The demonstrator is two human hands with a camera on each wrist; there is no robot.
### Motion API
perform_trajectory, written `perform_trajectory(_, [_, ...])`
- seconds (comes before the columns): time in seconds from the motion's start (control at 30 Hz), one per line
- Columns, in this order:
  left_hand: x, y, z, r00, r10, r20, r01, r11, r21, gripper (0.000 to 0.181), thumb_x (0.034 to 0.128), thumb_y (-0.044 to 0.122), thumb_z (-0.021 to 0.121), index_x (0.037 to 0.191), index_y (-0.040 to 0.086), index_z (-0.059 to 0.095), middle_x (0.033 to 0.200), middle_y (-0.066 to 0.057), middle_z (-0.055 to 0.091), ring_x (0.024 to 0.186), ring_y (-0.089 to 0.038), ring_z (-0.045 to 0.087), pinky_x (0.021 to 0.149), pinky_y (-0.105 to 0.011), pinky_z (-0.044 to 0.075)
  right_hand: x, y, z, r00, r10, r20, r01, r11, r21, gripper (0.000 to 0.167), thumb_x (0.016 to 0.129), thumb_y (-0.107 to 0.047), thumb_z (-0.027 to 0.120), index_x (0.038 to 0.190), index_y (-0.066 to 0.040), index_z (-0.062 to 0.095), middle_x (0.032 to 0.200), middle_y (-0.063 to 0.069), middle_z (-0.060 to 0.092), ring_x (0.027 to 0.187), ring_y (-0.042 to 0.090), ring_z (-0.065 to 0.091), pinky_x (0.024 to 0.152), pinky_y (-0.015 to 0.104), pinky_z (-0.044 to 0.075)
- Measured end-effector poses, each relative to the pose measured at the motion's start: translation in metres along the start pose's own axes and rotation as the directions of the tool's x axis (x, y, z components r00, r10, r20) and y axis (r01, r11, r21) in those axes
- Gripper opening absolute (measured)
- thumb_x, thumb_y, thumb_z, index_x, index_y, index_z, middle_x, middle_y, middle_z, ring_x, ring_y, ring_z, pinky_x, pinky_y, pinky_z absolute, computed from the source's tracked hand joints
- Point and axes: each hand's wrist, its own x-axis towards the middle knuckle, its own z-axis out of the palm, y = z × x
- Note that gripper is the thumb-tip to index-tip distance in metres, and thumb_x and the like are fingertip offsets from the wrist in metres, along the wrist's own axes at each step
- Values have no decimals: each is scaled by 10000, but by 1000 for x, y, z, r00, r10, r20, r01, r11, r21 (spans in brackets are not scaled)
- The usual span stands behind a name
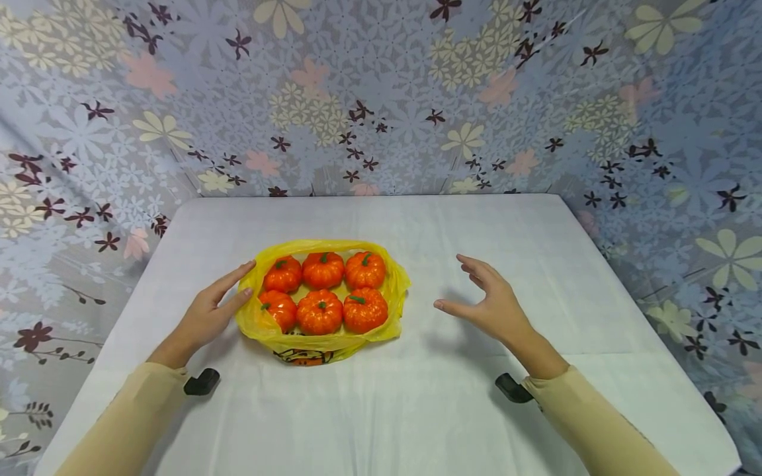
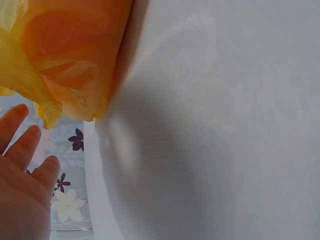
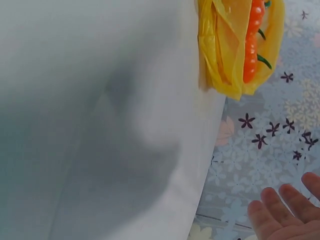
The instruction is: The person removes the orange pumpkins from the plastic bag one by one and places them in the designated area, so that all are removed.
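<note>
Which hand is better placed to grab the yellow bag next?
Probably the left hand: its fingertips are right at the bag's left edge, though contact is hard to confirm. The right hand is farther off, with a gap between it and the bag.

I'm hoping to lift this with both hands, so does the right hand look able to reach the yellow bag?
Probably yes: the right hand holds nothing, and only white tablecloth shows between it and the yellow bag.

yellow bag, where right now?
Head view: the yellow bag sits left of centre on the white table, beside the left hand, apart from the right hand.
</note>
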Motion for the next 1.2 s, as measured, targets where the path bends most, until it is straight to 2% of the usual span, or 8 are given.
perform_trajectory(0.37, [-2, 1, 0, 999, -39, 3, 38, 999, 31, 585, 1036, 319, 577, 1574, 195, 384, 1601, -135, 335, 1468, -423, 256, 1126, -704, 190, 2, -9, 20, 999, 9, 52, -10, 1000, 25, 962, 731, -470, 896, 1514, -120, 460, 1490, 71, 484, 1354, 272, 468, 1123, 453, 390])
perform_trajectory(0.63, [-1, 3, -1, 999, -55, 2, 55, 998, 40, 589, 1037, 338, 569, 1578, 203, 376, 1604, -143, 324, 1470, -427, 248, 1125, -709, 184, 5, -13, 32, 997, -49, 63, 45, 997, 60, 912, 735, -442, 901, 1493, -140, 493, 1471, 66, 502, 1346, 268, 470, 1127, 467, 384])
perform_trajectory(0.87, [-1, 6, -1, 998, -55, 3, 55, 998, 37, 592, 1038, 345, 568, 1578, 197, 375, 1606, -153, 313, 1472, -427, 242, 1129, -705, 178, 9, -14, 45, 994, -75, 78, 69, 995, 73, 872, 739, -436, 899, 1477, -172, 516, 1483, 11, 489, 1346, 230, 466, 1128, 443, 385])
perform_trajectory(1.2, [-1, 7, -1, 998, -66, 6, 66, 997, 33, 591, 1034, 360, 572, 1576, 217, 381, 1609, -134, 315, 1476, -409, 244, 1136, -695, 179, 13, -24, 56, 990, -98, 100, 91, 993, 73, 878, 729, -448, 902, 1468, -162, 524, 1488, 21, 486, 1366, 239, 443, 1123, 460, 387])
